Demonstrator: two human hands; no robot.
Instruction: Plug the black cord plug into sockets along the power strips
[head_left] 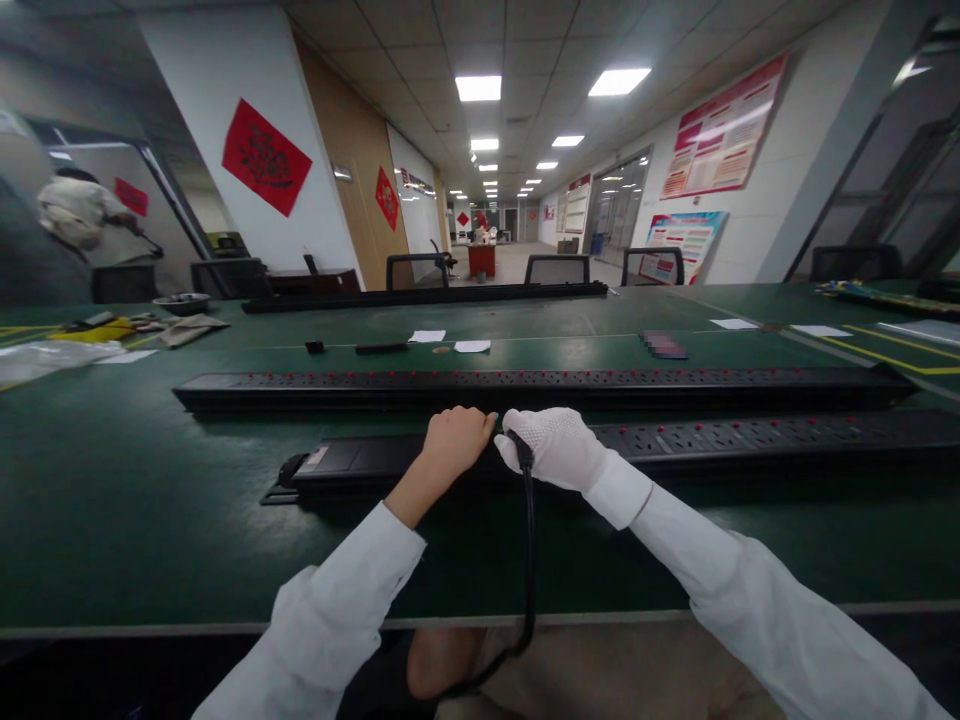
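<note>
On the green table point(187, 560), the nearest socket strip point(697, 442) lies crosswise, apparently for easy reach of 2 hands.
The gloved right hand point(553, 446) has its fingers wrapped round a black cable's point(529, 555) thick end; the bare left hand's point(459, 438) fingers curl over the strip, perhaps steadying it, though I can't tell their grip.

At the centre of the frame, a white-gloved right hand point(559, 447) grips a black plug point(523, 452) on a thick black cable point(531, 560), just beside a bare left hand point(459, 440) over a long black, red-dotted socket strip point(720, 445). A similar black strip point(337, 390) lies above it on the dark green tabletop point(150, 520). Upper left, a red paper diamond point(266, 157) hangs on a white pillar point(217, 60).
</note>
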